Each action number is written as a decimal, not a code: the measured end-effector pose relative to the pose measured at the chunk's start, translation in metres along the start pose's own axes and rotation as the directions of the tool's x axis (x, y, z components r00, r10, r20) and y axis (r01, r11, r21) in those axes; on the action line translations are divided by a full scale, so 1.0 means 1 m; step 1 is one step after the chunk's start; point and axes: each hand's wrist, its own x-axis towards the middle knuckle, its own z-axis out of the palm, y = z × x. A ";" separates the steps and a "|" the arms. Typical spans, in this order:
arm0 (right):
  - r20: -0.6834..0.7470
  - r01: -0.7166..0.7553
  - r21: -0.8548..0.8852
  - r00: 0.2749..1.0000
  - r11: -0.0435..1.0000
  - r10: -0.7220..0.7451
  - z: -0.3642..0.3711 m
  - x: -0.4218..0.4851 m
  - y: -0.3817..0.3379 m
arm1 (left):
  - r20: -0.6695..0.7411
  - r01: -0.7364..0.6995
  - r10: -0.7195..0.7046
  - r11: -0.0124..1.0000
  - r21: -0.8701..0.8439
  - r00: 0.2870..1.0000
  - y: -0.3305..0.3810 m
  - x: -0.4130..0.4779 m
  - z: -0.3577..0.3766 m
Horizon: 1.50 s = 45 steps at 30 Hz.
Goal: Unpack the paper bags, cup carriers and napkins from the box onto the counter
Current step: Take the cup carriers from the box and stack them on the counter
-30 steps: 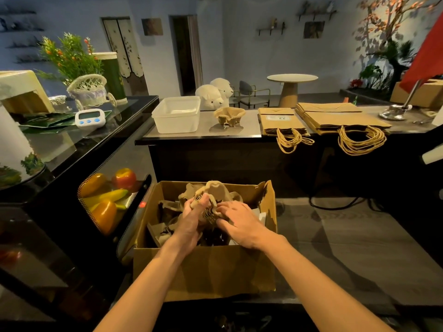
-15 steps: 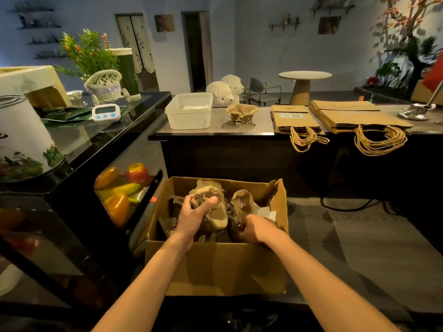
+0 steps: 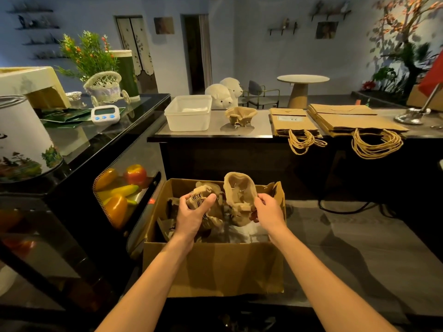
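Your left hand [image 3: 194,214] is curled around a nested bundle of cup carriers [image 3: 199,200], held just above the open box [image 3: 215,267]. Your right hand [image 3: 268,212] pinches the edge of a single cup carrier [image 3: 239,190], tipped upright over the box's middle and touching the bundle. More brown carriers and something white lie inside the box; you cannot tell whether the white is napkins. Beyond the box, on the counter [image 3: 261,130], sit a lone carrier [image 3: 240,115], a white tub [image 3: 188,116] and two stacks of paper bags [image 3: 293,122].
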 end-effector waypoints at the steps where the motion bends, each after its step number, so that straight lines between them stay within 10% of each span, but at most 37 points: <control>1: 0.032 0.008 0.006 0.999 1.000 -0.008 0.001 -0.002 -0.003 | 0.012 -0.006 0.006 1.000 -0.005 1.000 0.000 0.000 0.001; 5: 0.103 -0.098 0.137 0.991 0.986 0.085 0.011 -0.009 -0.012 | 0.033 -0.040 0.042 0.997 -0.060 0.999 0.001 -0.001 0.002; 9: 0.294 -0.428 0.511 0.902 0.746 0.316 0.025 -0.017 -0.024 | -0.048 -0.126 0.123 0.988 -0.086 0.991 0.002 -0.006 0.007; 14: 0.368 -0.494 0.485 0.864 0.721 0.344 0.040 -0.025 -0.031 | -0.107 -0.208 0.208 0.978 0.003 0.972 -0.002 -0.007 0.013; 24: 0.208 -0.150 0.009 0.967 0.989 0.145 0.033 -0.007 -0.016 | -0.113 -0.135 0.126 0.988 -0.075 0.986 -0.005 0.002 0.004; 26: 0.086 -0.032 -0.330 0.994 0.943 0.064 0.025 0.013 -0.001 | -0.077 -0.111 0.106 0.992 -0.062 0.991 -0.007 0.004 0.005; 31: 0.366 0.087 -0.742 0.883 0.665 0.293 0.036 0.039 0.022 | 0.027 -0.100 0.100 0.995 0.020 0.995 -0.010 0.005 0.010; 39: 0.187 -0.082 -0.632 0.949 0.771 0.254 0.047 0.049 0.023 | 0.031 -0.060 0.060 0.998 0.014 0.998 -0.012 0.008 0.005; 45: 0.193 0.062 -0.628 0.978 0.775 0.078 0.043 0.052 0.024 | 0.050 0.001 0.003 0.997 -0.080 0.999 -0.009 0.006 0.002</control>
